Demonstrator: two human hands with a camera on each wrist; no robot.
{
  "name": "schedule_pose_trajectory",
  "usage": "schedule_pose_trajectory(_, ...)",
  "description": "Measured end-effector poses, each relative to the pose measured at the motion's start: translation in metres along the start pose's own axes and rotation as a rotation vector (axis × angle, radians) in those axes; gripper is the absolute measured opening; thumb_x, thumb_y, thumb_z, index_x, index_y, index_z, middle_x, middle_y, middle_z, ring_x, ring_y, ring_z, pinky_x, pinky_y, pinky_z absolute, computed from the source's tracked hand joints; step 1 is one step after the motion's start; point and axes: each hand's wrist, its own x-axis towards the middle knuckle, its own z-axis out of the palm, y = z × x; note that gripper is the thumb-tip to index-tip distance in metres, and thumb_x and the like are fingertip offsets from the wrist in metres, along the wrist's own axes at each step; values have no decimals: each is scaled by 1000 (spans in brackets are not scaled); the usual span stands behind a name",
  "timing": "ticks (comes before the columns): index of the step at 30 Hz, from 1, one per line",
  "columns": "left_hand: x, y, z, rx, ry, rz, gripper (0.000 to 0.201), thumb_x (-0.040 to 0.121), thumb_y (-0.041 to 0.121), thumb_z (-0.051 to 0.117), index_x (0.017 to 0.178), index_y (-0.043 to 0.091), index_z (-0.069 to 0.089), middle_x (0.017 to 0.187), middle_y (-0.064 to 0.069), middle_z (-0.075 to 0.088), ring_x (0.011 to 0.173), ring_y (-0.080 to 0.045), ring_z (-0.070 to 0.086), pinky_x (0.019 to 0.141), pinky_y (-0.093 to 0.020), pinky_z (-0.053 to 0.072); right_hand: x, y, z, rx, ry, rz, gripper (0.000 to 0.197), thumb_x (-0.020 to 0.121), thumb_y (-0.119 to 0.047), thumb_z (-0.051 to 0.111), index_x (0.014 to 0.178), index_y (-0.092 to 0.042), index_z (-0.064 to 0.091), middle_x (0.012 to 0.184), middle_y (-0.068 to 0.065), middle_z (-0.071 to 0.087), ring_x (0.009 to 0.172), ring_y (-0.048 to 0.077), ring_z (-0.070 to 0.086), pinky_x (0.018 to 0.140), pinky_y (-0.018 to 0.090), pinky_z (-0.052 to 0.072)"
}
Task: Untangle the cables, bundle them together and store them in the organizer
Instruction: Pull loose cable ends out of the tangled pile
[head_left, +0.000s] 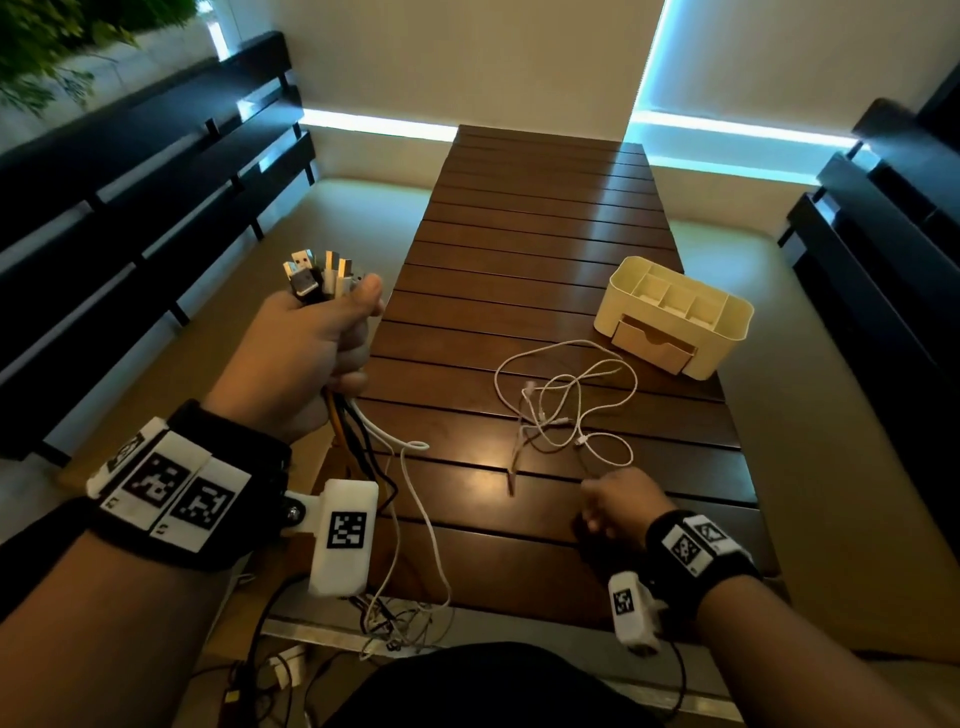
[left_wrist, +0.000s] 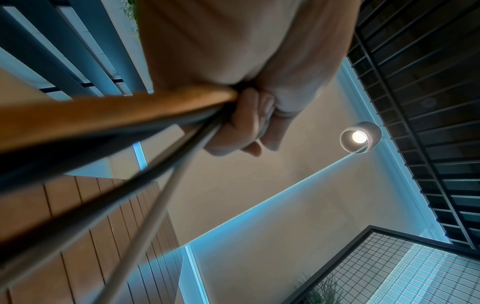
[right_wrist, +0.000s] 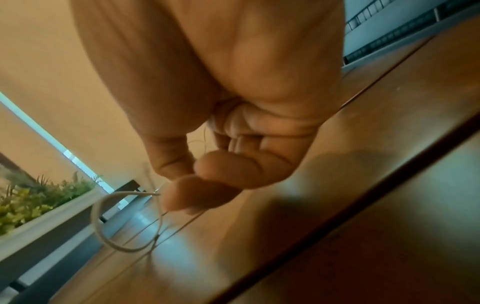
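Note:
My left hand (head_left: 337, 338) is raised over the table's left edge and grips a bundle of several cables (head_left: 318, 278), with the USB plugs sticking up out of the fist. The bundle's orange, black and white cords (left_wrist: 130, 115) hang below the left hand (left_wrist: 246, 127) past the table's near edge. A loose tangle of thin white cables (head_left: 566, 405) lies on the brown slatted table (head_left: 545, 234). My right hand (head_left: 597, 512) rests low at the tangle's near side. In the right wrist view, thumb and forefinger of the right hand (right_wrist: 182, 185) pinch a thin cable (right_wrist: 103, 222) from it. The cream organizer (head_left: 727, 332) stands at the right.
The organizer has several open compartments and a closed front drawer (head_left: 652, 345). Dark slatted benches run along the left (head_left: 130, 208) and right (head_left: 883, 234). More cords (head_left: 400, 618) pile up below the table's near edge. A lit lamp (left_wrist: 359, 136) hangs overhead.

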Motion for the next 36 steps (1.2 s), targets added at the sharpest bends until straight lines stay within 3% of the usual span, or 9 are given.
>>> schedule_pose_trajectory(3,6,-4,6,-11,-14,-13,25,99,31,56,80,15,57,53,4,24,40,-7,19,37,-17,22,-1,3,-8,-87,44,-12,20,88,-18,61,74,-4,63,70,13,70,50,20,59,44,23,39)
schedule_pose_trajectory(5,10,-6,9,-14,-15,-23,25,99,31,56,80,14,57,53,4,23,40,-7,19,37,-17,22,0,-5,-11,-108,136,-105,19,86,-22,63,74,-7,64,70,13,69,50,19,59,50,32,48)
schedule_pose_trajectory(8,14,-8,14,-2,-18,-31,25,99,31,56,79,15,57,54,4,23,41,-8,19,37,-17,22,-5,-25,-8,-161,181,-282,18,87,-28,66,73,-17,62,73,4,68,66,21,64,68,39,55)
schedule_pose_trajectory(13,15,-8,15,-2,-11,-20,25,98,31,57,79,15,58,55,3,23,41,-8,19,38,-18,21,-16,-55,12,-208,155,-533,3,92,-26,65,92,-24,62,90,-7,65,82,10,62,74,28,54)
schedule_pose_trajectory(21,12,-3,2,-49,26,1,25,100,27,55,78,15,56,56,2,19,43,-9,15,38,-16,21,-2,-74,57,-594,82,-1009,44,91,-27,60,135,-31,54,130,-16,48,101,-6,45,85,10,37)
schedule_pose_trajectory(24,11,-3,-3,-47,32,-1,24,99,28,55,79,14,56,56,2,19,42,-8,16,37,-16,22,5,-79,62,-771,36,-914,35,94,-34,56,128,-30,60,126,-13,54,114,6,51,91,26,49)
schedule_pose_trajectory(27,10,-3,-10,-43,40,5,23,99,28,55,81,13,56,54,4,23,41,-7,18,38,-16,22,11,-81,55,-810,-102,-666,23,93,-39,57,109,-30,71,110,-9,68,101,11,63,91,36,54)
schedule_pose_trajectory(31,8,-3,-19,-45,65,2,22,98,29,56,83,12,56,53,5,26,41,-7,20,37,-17,21,-1,-78,44,-531,-498,-371,13,92,-36,65,101,-34,73,97,-4,75,90,10,71,89,35,57)
schedule_pose_trajectory(36,9,-3,-22,-39,41,8,22,99,28,54,83,13,56,54,4,26,41,-8,20,37,-17,23,-10,-85,35,-149,-429,-436,12,94,-19,64,101,-16,73,87,-1,73,74,8,69,71,25,57)
